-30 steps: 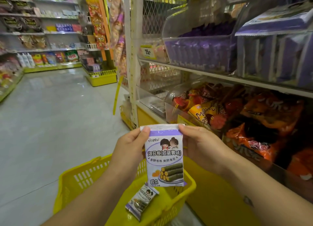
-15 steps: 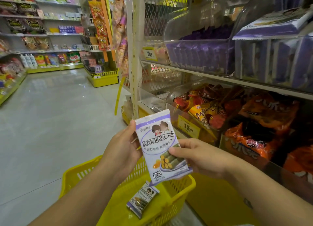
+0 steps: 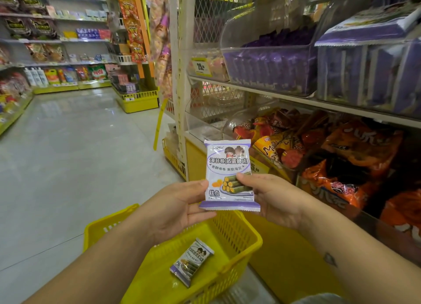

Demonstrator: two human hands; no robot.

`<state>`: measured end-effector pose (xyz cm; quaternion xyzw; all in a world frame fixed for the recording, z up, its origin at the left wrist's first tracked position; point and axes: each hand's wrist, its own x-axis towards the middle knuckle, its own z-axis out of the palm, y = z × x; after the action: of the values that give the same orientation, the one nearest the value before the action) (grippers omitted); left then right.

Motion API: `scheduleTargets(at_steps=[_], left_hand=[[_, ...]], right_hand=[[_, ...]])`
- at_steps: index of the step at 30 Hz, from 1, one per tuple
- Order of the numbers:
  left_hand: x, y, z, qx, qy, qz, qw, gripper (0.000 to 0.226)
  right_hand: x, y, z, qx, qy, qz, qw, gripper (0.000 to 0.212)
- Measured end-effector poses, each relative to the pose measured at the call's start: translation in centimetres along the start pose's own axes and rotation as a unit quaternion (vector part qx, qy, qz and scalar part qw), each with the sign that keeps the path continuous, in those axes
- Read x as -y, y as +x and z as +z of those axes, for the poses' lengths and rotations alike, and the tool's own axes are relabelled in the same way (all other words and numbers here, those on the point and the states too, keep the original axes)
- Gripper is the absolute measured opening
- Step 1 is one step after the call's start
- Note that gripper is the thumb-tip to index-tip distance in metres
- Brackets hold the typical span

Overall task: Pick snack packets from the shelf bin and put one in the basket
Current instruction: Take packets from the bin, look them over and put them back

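A white and purple snack packet (image 3: 229,164) stands upright in front of me, above the yellow basket (image 3: 247,233). My left hand (image 3: 180,209) pinches its lower left edge with the thumb on the front. My right hand (image 3: 273,199) pinches its lower right part, thumb on the picture. A second packet of the same kind (image 3: 191,261) lies flat on the basket's floor. The clear shelf bin (image 3: 271,66) full of purple packets sits on the upper shelf to the right.
Another bin of purple packets (image 3: 369,73) is at the far right on the same shelf. Below it lie orange and red snack bags (image 3: 330,158). The aisle floor (image 3: 68,155) stretches to the left, with yellow-based shelving (image 3: 136,98) beyond.
The packet was turned from tilted to upright and lifted a little. Both hands slid from its sides and top down to its lower edge. The camera view shifted slightly.
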<state>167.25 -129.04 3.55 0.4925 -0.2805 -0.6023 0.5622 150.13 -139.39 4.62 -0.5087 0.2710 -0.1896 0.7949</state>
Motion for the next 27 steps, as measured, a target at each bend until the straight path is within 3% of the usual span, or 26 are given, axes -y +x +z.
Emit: scheduleTargets(at_steps=[7,10,11,13,15,17,22,27], left_hand=[[0.8,0.4,-0.1,-0.053,0.126,0.027,0.990,0.044],[1.2,0.5,0.6,-0.119,0.273,0.122,0.947,0.051],[1.2,0.4,1.1,-0.107,0.287,0.161,0.938,0.051],[1.3,0.1,2.2,-0.058,0.247,0.162,0.954,0.050],[1.6,0.3,2.7,-0.033,0.189,0.152,0.970,0.075],[1.9,0.7,2.7,-0.014,0.145,0.158,0.977,0.090],[1.7,0.4,2.9,0.025,0.064,0.136,0.988,0.073],[0.9,0.0,2.4,0.091,0.047,0.133,0.986,0.051]], right_hand=[[-0.3,0.2,-0.3,-0.020,-0.046,-0.040,0.998,0.023],[-0.6,0.4,0.0,-0.083,-0.132,-0.126,0.980,0.023],[-0.6,0.3,0.3,-0.094,-0.179,-0.159,0.966,0.023],[-0.8,0.0,1.1,-0.070,-0.266,-0.201,0.940,0.022],[-1.1,-0.3,1.9,-0.039,-0.303,-0.212,0.928,0.022],[-1.0,-0.4,1.9,-0.017,-0.283,-0.191,0.940,0.027],[-0.5,-0.2,1.3,-0.015,-0.213,-0.158,0.964,0.033],[0.2,0.2,0.0,-0.086,-0.105,-0.190,0.972,0.036]])
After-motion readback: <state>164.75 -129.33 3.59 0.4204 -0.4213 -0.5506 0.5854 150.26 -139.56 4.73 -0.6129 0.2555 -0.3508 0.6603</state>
